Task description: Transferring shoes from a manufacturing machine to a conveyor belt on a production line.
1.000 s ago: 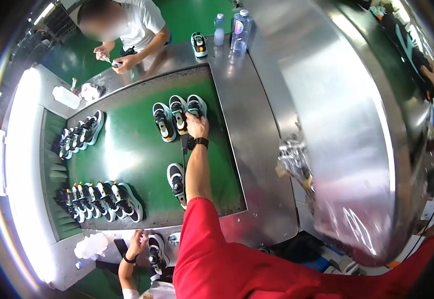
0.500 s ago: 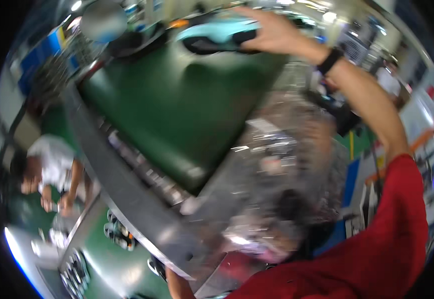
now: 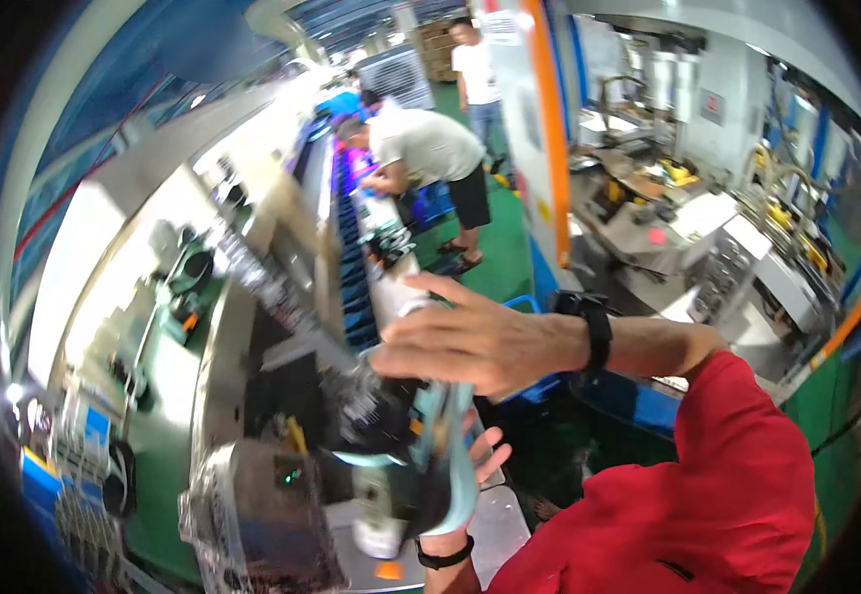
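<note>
A mint-and-black shoe (image 3: 458, 465) is in front of me, blurred by motion, with a dark part and a pale end hanging down. My right hand (image 3: 475, 342), a dark watch on its wrist, is over the shoe's upper end with its fingers closed against it. Behind and below the shoe is my left hand (image 3: 490, 450), whose fingertips show past the shoe's right edge. The shoe hides most of that palm. Whether a second shoe is in the bundle I cannot tell.
A metal box with a small green display (image 3: 272, 515) stands at lower left, beside a green conveyor belt (image 3: 163, 436) carrying shoes. One person (image 3: 430, 148) bends over a line ahead; another (image 3: 475, 74) stands behind. An orange post (image 3: 546, 129) and machinery (image 3: 658, 218) are to the right.
My view has swung from the dark green surface toward the line and machinery. The shoe, earlier in my outstretched right hand, is now close in front of me, with my left hand at it.
</note>
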Available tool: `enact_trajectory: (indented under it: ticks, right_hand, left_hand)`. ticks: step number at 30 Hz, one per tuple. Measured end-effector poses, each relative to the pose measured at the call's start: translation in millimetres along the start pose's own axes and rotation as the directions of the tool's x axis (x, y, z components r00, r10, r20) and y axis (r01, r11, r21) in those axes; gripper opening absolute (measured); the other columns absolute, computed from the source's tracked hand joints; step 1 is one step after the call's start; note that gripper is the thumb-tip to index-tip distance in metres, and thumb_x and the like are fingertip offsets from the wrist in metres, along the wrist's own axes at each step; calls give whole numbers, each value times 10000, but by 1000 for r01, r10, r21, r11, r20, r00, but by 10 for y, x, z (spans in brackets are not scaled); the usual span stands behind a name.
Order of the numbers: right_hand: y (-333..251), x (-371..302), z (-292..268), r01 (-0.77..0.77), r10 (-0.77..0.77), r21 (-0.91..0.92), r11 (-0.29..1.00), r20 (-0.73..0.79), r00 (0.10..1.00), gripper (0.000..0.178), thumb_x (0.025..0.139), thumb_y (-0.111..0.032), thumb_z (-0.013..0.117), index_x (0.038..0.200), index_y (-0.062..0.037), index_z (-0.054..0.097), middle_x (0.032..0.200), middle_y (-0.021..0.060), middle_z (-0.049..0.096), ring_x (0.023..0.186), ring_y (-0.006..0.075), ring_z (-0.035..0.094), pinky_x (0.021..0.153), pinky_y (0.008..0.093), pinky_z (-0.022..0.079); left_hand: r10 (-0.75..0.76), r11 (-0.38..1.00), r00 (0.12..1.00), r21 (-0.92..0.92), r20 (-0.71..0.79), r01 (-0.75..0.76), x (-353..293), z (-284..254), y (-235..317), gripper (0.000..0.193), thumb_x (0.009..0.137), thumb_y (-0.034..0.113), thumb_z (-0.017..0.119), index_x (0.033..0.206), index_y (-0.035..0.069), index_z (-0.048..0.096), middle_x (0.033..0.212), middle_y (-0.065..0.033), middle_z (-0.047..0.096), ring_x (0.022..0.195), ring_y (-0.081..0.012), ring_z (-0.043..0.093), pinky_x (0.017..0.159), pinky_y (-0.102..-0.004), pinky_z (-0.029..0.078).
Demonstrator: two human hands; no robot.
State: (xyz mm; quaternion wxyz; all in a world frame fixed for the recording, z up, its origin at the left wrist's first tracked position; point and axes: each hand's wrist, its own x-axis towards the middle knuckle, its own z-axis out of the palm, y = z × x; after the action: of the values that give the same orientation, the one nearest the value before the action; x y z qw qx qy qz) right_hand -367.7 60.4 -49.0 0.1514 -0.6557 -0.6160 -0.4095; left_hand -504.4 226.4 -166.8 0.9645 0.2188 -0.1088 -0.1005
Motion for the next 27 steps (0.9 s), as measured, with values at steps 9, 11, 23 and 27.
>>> enact_trajectory:
  ticks: [9,11,23,27]
  right_hand:
    - [-901,-3079,-2127,-640,886,768,25,280,370,917,750,-118,805,1493,-121,266,1481,133,373,1292,236,446,994,381,454]
    - [-1089,-3530,-2460,-532,962,834,-148,247,119,899,728,-101,774,1482,-91,282,1337,104,506,1123,158,535,921,301,486]
    - [-2155,-6436,-4798,-764,564,607,-219,-560,-607,544,682,-106,759,1194,-33,590,1088,76,630,969,139,587,878,272,473]
    - [-2268,-6683,-5377,-790,454,546,-279,-650,-610,565,688,-90,733,1224,-23,568,1089,74,627,960,144,593,880,270,473]
  left_hand:
    - [-96,937,994,333,-42,104,859,794,-2792,539,982,368,462,1394,26,405,1291,-150,554,1102,-299,596,943,-427,477]
    - [-79,812,991,584,104,3,1063,1152,-3479,494,969,230,515,1396,15,387,1243,-142,574,1067,-252,613,927,-383,492]
    - [-646,401,761,876,63,268,1981,1748,-7757,610,951,291,593,1396,-72,385,1298,-178,561,1201,-188,527,987,-278,413]
    - [-508,61,859,998,61,-35,2798,1724,-8929,665,835,324,708,1275,-112,465,1162,-256,621,1087,-309,614,916,-369,471]
